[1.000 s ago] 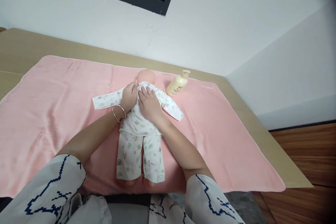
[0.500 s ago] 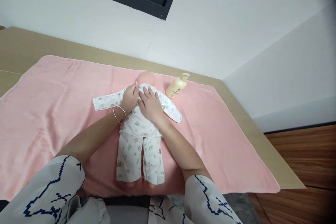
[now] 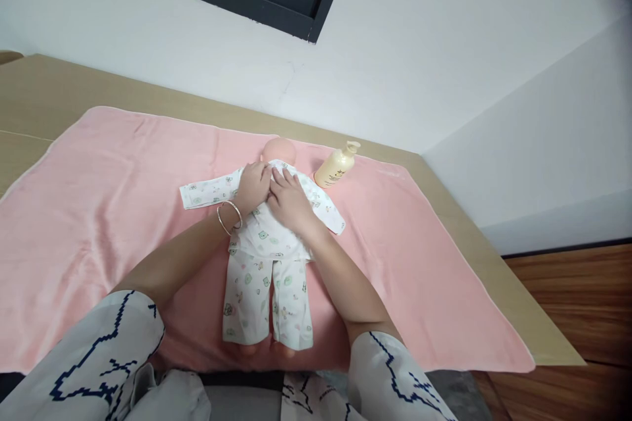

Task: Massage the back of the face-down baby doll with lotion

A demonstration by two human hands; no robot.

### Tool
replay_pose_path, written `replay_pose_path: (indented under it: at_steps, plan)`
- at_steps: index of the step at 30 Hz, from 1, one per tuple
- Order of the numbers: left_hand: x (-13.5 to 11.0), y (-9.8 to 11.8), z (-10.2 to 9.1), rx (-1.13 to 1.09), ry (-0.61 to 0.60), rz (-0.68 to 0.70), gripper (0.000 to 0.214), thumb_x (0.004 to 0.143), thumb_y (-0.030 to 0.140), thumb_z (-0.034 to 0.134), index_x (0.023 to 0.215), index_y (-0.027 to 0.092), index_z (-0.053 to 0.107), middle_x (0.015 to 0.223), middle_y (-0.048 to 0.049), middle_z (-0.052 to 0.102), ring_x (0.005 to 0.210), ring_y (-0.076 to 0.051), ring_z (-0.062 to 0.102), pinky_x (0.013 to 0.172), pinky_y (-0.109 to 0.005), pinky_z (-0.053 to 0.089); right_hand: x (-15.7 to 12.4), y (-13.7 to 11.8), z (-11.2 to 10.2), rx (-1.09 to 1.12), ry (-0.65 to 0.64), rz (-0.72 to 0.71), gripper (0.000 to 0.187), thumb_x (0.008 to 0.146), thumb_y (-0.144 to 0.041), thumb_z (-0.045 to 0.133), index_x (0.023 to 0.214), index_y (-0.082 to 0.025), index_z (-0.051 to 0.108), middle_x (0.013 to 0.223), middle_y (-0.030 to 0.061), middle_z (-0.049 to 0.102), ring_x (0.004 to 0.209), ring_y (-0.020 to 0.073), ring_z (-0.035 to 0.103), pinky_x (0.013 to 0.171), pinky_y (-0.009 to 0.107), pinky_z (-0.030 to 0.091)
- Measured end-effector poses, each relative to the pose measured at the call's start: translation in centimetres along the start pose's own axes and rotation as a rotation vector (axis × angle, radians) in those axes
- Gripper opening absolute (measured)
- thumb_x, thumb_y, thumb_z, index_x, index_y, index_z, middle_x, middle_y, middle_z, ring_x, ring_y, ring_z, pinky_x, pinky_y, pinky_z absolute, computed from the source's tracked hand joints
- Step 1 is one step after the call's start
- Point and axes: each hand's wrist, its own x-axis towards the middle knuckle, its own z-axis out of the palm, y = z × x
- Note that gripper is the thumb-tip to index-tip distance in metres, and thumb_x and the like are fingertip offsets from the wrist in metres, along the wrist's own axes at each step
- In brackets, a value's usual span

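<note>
A baby doll [image 3: 279, 150] in a white printed top [image 3: 269, 237] and matching trousers [image 3: 249, 299] lies at the middle of a pink blanket, its bald head away from me and its sleeves spread. Whether it lies face up or down I cannot tell. My left hand [image 3: 253, 187] rests on the upper part of the top, its fingers slightly bent near the collar. Flat beside it, with fingers apart, my right hand [image 3: 290, 200] touches the same cloth. Neither hand grasps anything visible. A bracelet [image 3: 229, 217] circles my left wrist.
A cream pump bottle [image 3: 338, 164] stands on the pink blanket [image 3: 409, 276], right of the doll's head. Under the blanket is a light wooden table [image 3: 548, 335], with a white wall behind it. A dark-framed window [image 3: 276, 10] is above, and wood panelling [image 3: 573, 302] stands at the right.
The whole view has shifted slightly, so everything sits a little farther right and lower. Both hands stay on the doll's upper body, with the left fingers a little flatter.
</note>
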Motion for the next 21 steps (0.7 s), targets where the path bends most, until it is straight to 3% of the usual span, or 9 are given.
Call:
replay_pose_path:
  at_steps: [3,6,9,12,16,21]
  plan:
    - [-0.5,1.3,-0.2,0.124,-0.035,0.036,0.031,0.101,0.025,0.034,0.108,0.016,0.063,0.115,-0.0150,0.070,0.114,-0.029,0.062,0.110,-0.052,0.037,1.2,2.4,-0.1,0.138,0.031,0.014,0.049,0.099,-0.026,0.037,0.145,-0.027,0.053,0.166,0.0071,0.028,0.156,0.0340,0.020,0.123,0.067,0.017]
    - [-1.2,2.3,-0.5,0.244,-0.016,0.066,0.035,0.102,0.028,0.034,0.117,0.012,0.061,0.131,-0.0208,0.063,0.128,-0.032,0.055,0.112,-0.054,0.037,1.9,4.0,0.4,0.219,0.114,0.026,0.046,0.099,-0.031,0.038,0.141,-0.028,0.057,0.164,0.0072,0.033,0.155,0.0328,0.024,0.122,0.066,0.018]
    - [-1.8,2.9,-0.7,0.358,-0.024,0.057,0.037,0.101,0.028,0.037,0.124,0.009,0.059,0.141,-0.0219,0.057,0.134,-0.034,0.051,0.112,-0.052,0.039,2.1,4.7,1.1,0.297,0.201,0.032,0.047,0.099,-0.030,0.038,0.140,-0.022,0.059,0.157,0.0091,0.046,0.151,0.0271,0.035,0.126,0.055,0.021]
    - [-2.4,3.6,-0.9,0.468,-0.046,0.061,0.043,0.100,0.028,0.038,0.130,0.005,0.058,0.137,-0.0222,0.060,0.134,-0.037,0.051,0.115,-0.055,0.036,2.1,5.1,1.6,0.367,0.288,0.115,0.046,0.096,-0.030,0.042,0.136,-0.018,0.062,0.147,0.0105,0.057,0.144,0.0236,0.046,0.123,0.044,0.032]
    - [-3.3,4.4,-0.9,0.566,-0.031,0.096,0.053,0.101,0.034,0.037,0.137,-0.002,0.052,0.142,-0.0279,0.056,0.142,-0.041,0.044,0.122,-0.057,0.027,2.0,4.9,1.7,0.254,0.354,0.223,0.043,0.096,-0.032,0.042,0.130,-0.017,0.064,0.139,0.0132,0.063,0.136,0.0292,0.053,0.117,0.049,0.039]
    - [-2.4,3.2,-0.1,0.490,-0.085,0.030,0.053,0.098,0.030,0.044,0.140,-0.001,0.048,0.147,-0.0272,0.050,0.144,-0.038,0.043,0.120,-0.051,0.033,1.9,4.2,1.4,0.011,0.263,0.298,0.045,0.100,-0.033,0.036,0.125,-0.005,0.060,0.134,0.0250,0.062,0.130,0.0373,0.054,0.111,0.051,0.039]
